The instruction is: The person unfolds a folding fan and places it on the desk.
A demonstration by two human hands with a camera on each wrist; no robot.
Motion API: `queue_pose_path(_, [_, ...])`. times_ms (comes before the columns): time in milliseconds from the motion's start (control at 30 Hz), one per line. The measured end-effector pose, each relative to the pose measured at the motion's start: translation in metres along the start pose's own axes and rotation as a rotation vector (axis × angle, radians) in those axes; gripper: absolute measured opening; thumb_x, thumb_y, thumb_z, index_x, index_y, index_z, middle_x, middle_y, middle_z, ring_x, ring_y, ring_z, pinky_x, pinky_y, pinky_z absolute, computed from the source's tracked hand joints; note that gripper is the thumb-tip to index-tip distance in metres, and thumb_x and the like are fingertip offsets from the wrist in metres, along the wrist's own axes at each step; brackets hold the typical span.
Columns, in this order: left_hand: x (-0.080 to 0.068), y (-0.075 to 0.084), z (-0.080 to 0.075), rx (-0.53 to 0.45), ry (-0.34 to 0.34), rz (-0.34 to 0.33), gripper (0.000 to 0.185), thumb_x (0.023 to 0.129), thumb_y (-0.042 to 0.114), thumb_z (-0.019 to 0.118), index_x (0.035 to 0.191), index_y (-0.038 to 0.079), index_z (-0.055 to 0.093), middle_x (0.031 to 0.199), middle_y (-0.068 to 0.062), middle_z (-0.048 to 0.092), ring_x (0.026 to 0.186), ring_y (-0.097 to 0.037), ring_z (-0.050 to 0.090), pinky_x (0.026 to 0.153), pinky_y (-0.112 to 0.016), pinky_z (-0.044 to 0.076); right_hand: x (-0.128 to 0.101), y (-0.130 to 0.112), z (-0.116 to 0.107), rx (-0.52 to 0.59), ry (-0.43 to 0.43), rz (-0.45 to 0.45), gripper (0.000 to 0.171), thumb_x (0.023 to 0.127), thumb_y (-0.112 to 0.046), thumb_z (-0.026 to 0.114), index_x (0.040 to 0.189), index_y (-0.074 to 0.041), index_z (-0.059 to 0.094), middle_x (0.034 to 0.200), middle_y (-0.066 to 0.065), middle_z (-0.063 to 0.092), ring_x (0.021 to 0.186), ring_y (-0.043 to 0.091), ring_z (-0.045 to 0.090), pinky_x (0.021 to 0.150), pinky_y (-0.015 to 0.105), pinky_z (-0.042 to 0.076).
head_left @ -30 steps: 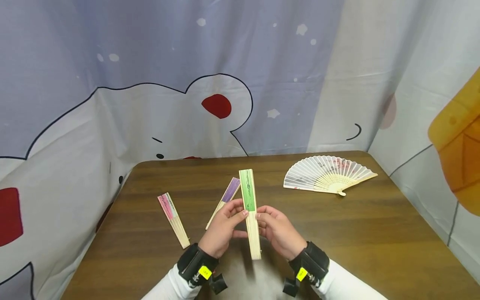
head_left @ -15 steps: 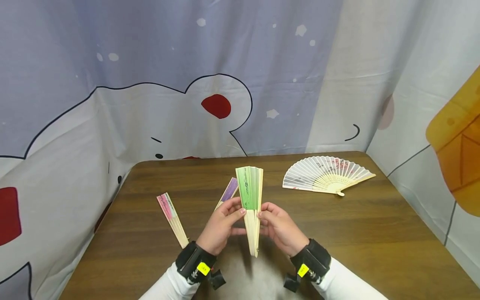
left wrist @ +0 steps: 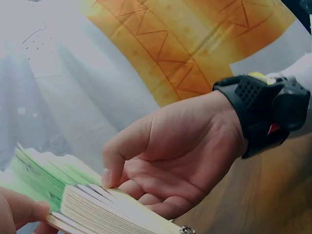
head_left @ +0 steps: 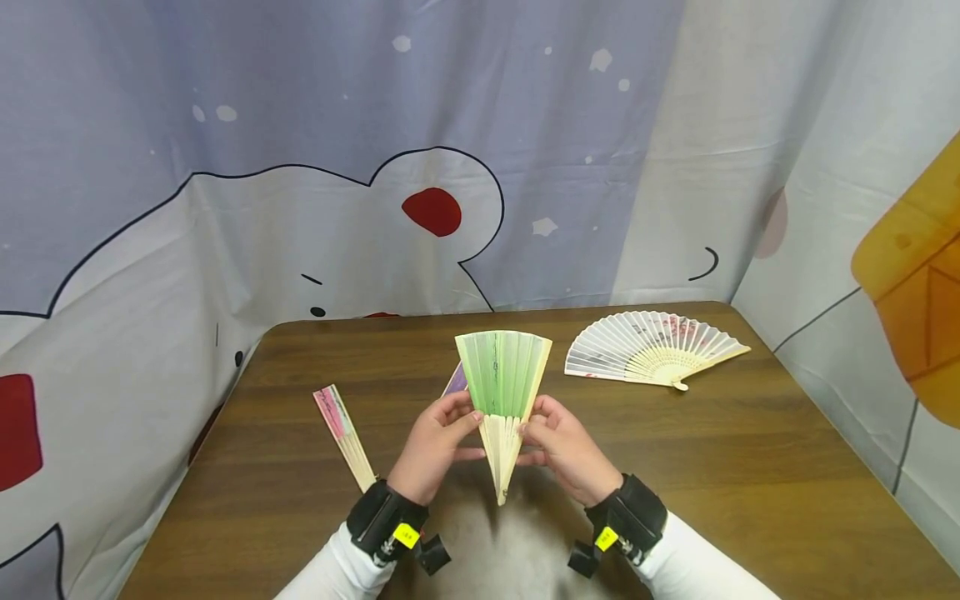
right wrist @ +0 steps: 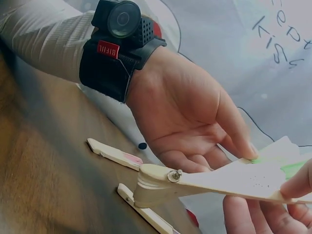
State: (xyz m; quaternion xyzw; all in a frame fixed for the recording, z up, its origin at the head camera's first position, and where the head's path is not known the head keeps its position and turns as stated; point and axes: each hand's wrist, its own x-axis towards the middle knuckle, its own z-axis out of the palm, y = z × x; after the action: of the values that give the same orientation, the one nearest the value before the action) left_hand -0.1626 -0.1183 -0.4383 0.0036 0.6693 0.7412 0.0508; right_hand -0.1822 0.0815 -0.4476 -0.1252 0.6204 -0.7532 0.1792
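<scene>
The green fan had spread wider, left hand and right hand pinching its ribs; bare table lay at four o'clock.

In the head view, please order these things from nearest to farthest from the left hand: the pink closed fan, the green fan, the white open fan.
1. green fan: pinched by the left hand, half spread, in the middle.
2. pink closed fan: flat on the table, just outward of that hand.
3. white open fan: far back corner, beyond the right hand.
</scene>
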Motion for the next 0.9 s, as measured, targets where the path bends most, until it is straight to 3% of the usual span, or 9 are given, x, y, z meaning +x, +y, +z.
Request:
queue_pose_path(267, [0.001,0.000,-0.003,-0.023,0.062,0.018,0.035,0.097,0.013,0.063,0.129,0.001,0.055,0.116,-0.017,0.061,0.100,-0.026,0.062,0.072,-0.043,0.060,0.002,-0.003,-0.003,0.029,0.057,0.009,0.029,0.095,0.001,0.048,0.122,0.005,0.042,0.106,0.010,0.067,0.095,0.020,0.068,0.074,0.041,0.060])
queue_pose_path(600, [0.004,0.000,-0.007,-0.193,0.012,-0.037,0.029,0.097,0.005,0.056,0.124,-0.003,0.052,0.110,-0.016,0.059,0.102,-0.032,0.063,0.080,-0.048,0.058,0.004,-0.008,-0.009,0.032,0.132,0.016,0.027,0.095,-0.001,0.046,0.122,0.003,0.042,0.107,0.015,0.067,0.090,0.023,0.069,0.073,0.047,0.060])
queue_pose_path(900, [0.006,0.001,-0.012,-0.280,-0.057,-0.069,0.037,0.099,0.007,0.050,0.135,-0.002,0.046,0.123,-0.018,0.056,0.112,-0.035,0.059,0.092,-0.054,0.052,0.008,-0.007,-0.014,0.058,0.191,0.047,0.031,0.095,-0.001,0.046,0.125,0.001,0.044,0.107,0.013,0.069,0.090,0.023,0.070,0.072,0.044,0.060])
